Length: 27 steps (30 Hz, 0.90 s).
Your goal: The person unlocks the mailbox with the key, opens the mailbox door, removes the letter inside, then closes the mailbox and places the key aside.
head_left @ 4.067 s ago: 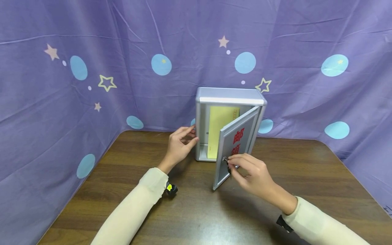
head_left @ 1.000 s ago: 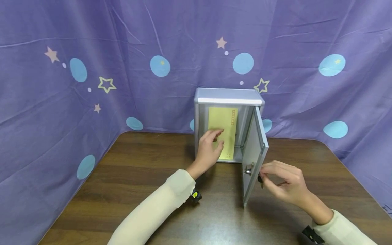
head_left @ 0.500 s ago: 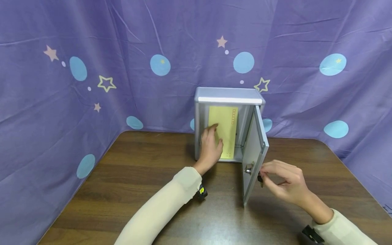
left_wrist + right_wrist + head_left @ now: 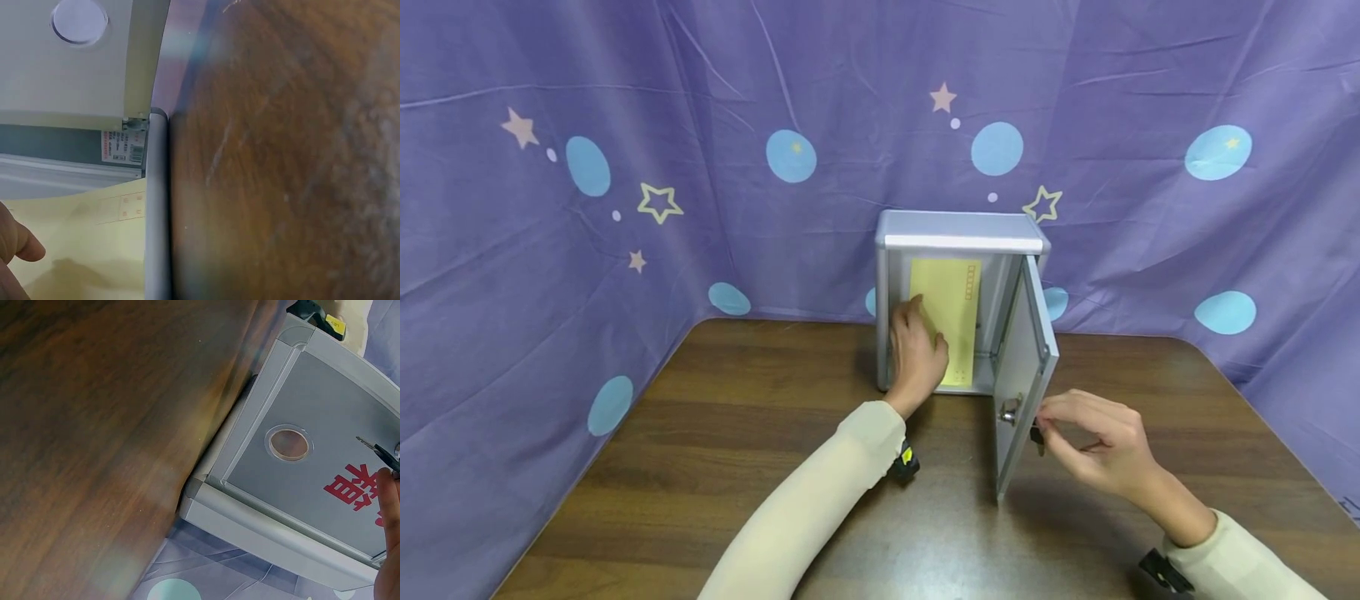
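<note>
A silver metal mailbox [image 4: 962,233] stands on the table with its door [image 4: 1026,392] swung out to the right. Inside, a yellow envelope [image 4: 958,325] leans upright against the back. My left hand [image 4: 919,354] reaches into the box at the envelope's left side. In the left wrist view its thumb [image 4: 28,244] is over the envelope, casting a shadow; the other fingertips are mostly hidden. With thumb and fingers, my right hand [image 4: 1101,442] pinches a key at the lock [image 4: 1009,410] on the door's outer face. A second dark key [image 4: 378,450] hangs there.
The brown wooden table [image 4: 760,400] extends around the box. A purple curtain [image 4: 865,100] with stars and blue ovals hangs behind and at the sides. The open door separates my two hands. A printed label [image 4: 122,147] is inside the box.
The door has swung wider to the right with my right hand. My left hand left the box's outer left side and moved inside, beside the envelope. Lately the right hand stays put.
</note>
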Motion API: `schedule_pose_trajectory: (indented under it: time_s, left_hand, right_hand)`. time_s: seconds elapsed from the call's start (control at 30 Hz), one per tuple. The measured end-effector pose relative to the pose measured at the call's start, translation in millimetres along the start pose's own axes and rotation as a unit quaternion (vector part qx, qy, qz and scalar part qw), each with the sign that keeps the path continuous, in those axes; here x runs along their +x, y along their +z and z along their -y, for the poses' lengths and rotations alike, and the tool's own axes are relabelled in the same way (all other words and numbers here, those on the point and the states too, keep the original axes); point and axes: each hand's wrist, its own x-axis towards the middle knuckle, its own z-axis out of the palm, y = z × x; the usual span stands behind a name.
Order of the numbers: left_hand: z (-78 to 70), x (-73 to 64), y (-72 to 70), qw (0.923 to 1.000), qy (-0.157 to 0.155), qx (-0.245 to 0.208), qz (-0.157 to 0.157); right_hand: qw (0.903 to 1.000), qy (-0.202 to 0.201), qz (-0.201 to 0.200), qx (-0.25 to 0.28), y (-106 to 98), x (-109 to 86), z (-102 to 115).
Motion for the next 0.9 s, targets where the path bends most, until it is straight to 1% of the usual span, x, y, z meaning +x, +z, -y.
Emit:
schedule_pose_trajectory:
  time_s: [0.13,0.37,0.43,0.7,0.9]
  left_hand:
    - [0.7,-0.9,2.1,0.9998,-0.007,-0.015,-0.011]
    - [4.2,0.5,8.0,0.9984,0.025,-0.003,-0.050]
    - [4.5,0.9,8.8,0.9979,0.032,0.001,-0.057]
    - [3.0,3.7,11.8,0.9980,0.026,0.004,-0.057]
    - [3.4,3.8,12.9,0.9958,0.067,-0.025,-0.057]
  right_hand:
    - [1.0000,0.000,-0.001,-0.003,-0.3,-0.1,0.9]
    - [1.0000,0.002,0.000,-0.005,-1.1,-1.2,0.8]
    - [1.0000,0.002,0.001,-0.004,-1.2,-1.3,0.8]
    - [1.0000,0.005,0.002,-0.008,-1.7,-2.0,1.3]
    - [1.0000,0.003,0.002,-0.003,-1.8,-1.9,1.1]
